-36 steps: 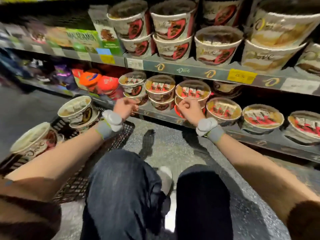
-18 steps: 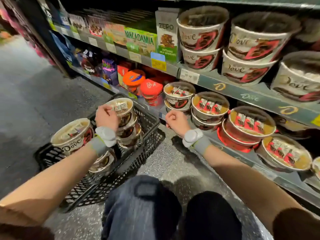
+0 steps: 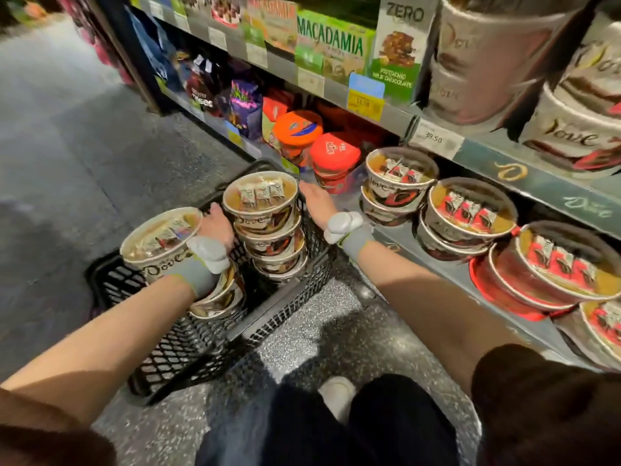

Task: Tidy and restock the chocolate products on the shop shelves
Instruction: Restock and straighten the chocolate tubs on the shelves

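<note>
The stack of tubs [image 3: 265, 227] stands upright in my black basket [image 3: 208, 334], lids up, at the end nearest the shelves; I count four tubs in it, the top one showing three wrapped pieces under its clear lid. My left hand [image 3: 218, 223] rests against the stack's left side and my right hand [image 3: 316, 203] against its right, fingers fairly straight along the top tub, so the stack sits between my palms; I cannot tell whether the fingertips curl behind it. A second pile [image 3: 161, 243] sits at the left of the basket, one tub on top and at least one more beneath my wrist. The basket stands on a grey speckled floor [image 3: 67, 146] in a shop aisle, just beside the bottom shelf [image 3: 447, 270]. On that shelf, tubs with red-wrapped pieces lie in pairs, one on another: I can make out four such piles running to the right, the last cut off by the edge. Left of them are two orange-red lidded tubs [image 3: 316, 142]. The upper shelf [image 3: 537, 176] carries large pale tubs, a green macadamia box [image 3: 332, 48] and a box marked zero [image 3: 400, 45]. Both wrists wear grey bands with white pods. My knees are below, in dark trousers.
</note>
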The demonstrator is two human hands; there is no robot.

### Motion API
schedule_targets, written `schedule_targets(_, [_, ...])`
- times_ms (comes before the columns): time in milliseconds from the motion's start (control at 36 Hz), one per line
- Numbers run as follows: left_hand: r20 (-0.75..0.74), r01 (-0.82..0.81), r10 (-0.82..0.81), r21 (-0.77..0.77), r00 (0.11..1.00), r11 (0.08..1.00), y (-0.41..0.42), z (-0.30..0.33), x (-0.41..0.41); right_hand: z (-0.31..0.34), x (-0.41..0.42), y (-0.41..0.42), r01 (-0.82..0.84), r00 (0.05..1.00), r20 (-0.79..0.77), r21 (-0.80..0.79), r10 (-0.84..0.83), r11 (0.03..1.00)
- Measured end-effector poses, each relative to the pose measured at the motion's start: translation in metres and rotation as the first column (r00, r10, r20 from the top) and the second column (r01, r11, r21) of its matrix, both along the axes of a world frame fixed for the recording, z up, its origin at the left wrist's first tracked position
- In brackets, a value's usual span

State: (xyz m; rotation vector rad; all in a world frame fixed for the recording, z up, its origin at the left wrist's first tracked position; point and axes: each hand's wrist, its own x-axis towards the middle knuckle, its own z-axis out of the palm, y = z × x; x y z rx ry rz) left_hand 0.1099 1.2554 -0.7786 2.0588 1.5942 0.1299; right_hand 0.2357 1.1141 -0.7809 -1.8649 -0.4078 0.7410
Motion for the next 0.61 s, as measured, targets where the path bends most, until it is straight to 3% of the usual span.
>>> schedule_targets(83, [0.149,0.022,-0.011,-0.068,0.989,0.997,0.011,-0.012,0.006,-0.005,0.002,0.006,-0.07,0.998,0.003,0.002,0.07,0.998])
schedule_targets(167, [0.271,-0.009,0.077,-0.243,0.959,0.97,0.015,-0.019,0.014,-0.008,0.003,0.007,-0.048,0.998,-0.03,0.032,0.049,0.998])
schedule_targets(250, [0.424,-0.006,0.161,-0.343,0.891,0.939,0.013,-0.022,0.022,-0.005,0.001,0.013,-0.047,0.994,-0.1,0.005,0.047,0.999])
schedule_targets(333, [0.528,0.01,0.242,-0.429,0.814,0.903,0.015,-0.022,0.025,-0.006,-0.002,0.02,-0.047,0.996,-0.07,-0.01,0.047,0.999])
schedule_targets(500, [0.558,0.182,0.051,-0.354,0.828,0.917,0.059,-0.093,0.033,-0.012,-0.008,0.017,-0.043,0.999,0.006,-0.028,0.044,0.999])
schedule_targets(611, [0.64,0.215,0.092,-0.385,0.763,0.898,0.05,-0.084,0.027,0.001,-0.013,0.006,0.0,1.0,0.03,0.032,-0.001,0.999])
